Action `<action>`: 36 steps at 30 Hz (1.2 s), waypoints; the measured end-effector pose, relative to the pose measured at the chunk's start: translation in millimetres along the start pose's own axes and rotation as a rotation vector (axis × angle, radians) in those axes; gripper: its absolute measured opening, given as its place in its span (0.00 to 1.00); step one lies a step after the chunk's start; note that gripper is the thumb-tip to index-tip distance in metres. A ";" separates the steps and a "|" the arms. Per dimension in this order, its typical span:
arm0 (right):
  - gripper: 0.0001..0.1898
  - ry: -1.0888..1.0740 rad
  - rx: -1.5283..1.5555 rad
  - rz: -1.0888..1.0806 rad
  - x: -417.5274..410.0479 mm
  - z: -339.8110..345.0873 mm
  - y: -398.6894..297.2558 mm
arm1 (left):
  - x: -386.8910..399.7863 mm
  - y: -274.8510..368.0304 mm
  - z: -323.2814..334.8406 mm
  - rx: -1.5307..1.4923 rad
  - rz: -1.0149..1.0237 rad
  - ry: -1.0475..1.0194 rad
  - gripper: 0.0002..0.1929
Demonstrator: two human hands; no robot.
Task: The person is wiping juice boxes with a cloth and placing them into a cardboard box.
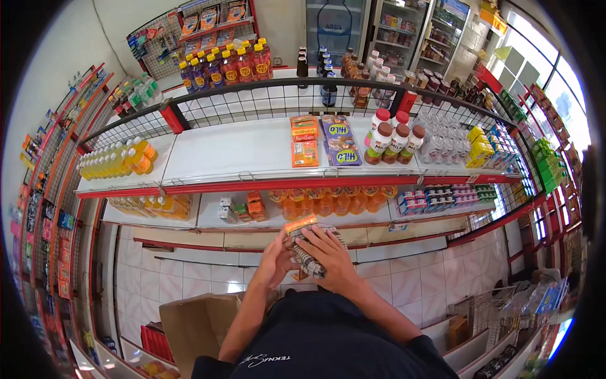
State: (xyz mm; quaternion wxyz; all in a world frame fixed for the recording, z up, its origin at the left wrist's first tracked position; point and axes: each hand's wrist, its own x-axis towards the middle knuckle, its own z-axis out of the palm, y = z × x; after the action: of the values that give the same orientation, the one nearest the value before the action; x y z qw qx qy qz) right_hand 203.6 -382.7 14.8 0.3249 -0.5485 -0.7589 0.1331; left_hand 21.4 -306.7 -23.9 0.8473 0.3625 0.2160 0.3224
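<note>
In front of my body, my left hand (276, 262) grips the left side of an orange packet (301, 223). Only the packet's top edge shows. Over its face lies a folded checkered cloth (310, 270), pressed down by my right hand (328, 252) with its fingers spread along it. On the upper shelf (227, 147) beyond my hands, a stack of orange sachets (304, 142) lies flat. Beside it are purple pouches (340, 141), and then milk drink bottles (382, 142) with red and brown caps.
Orange drink bottles (338, 203) and small drink cartons (431, 199) fill parts of the lower shelf (208, 218). Yellow drink bottles (116, 158) stand at the upper left. A black wire mesh divider (265, 97) rises behind. A cardboard box (196, 320) sits by my left arm.
</note>
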 end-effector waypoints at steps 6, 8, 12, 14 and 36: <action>0.40 -0.053 0.026 -0.106 -14.4 4.3 3.0 | -1.3 31.9 -1.3 -0.012 0.086 -0.019 0.42; 0.41 -0.020 0.008 -0.098 -10.6 6.5 6.2 | -1.9 30.0 -0.6 0.003 0.073 -0.055 0.43; 0.38 0.083 -0.023 -0.029 17.9 10.0 9.8 | -5.0 7.4 -5.9 0.094 0.033 -0.069 0.46; 0.35 0.162 -0.008 -0.003 26.7 12.1 2.6 | -4.5 4.3 -5.2 0.094 0.062 -0.051 0.46; 0.29 0.162 -0.010 -0.095 3.3 33.0 -32.1 | -14.8 31.8 4.2 -0.363 0.255 -0.045 0.34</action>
State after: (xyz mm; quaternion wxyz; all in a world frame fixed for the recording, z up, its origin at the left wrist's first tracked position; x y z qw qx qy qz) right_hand 158.0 -386.2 9.0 0.3884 -0.5225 -0.7559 0.0689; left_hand 1.1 -302.3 4.8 0.8557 0.2354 0.0876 0.4525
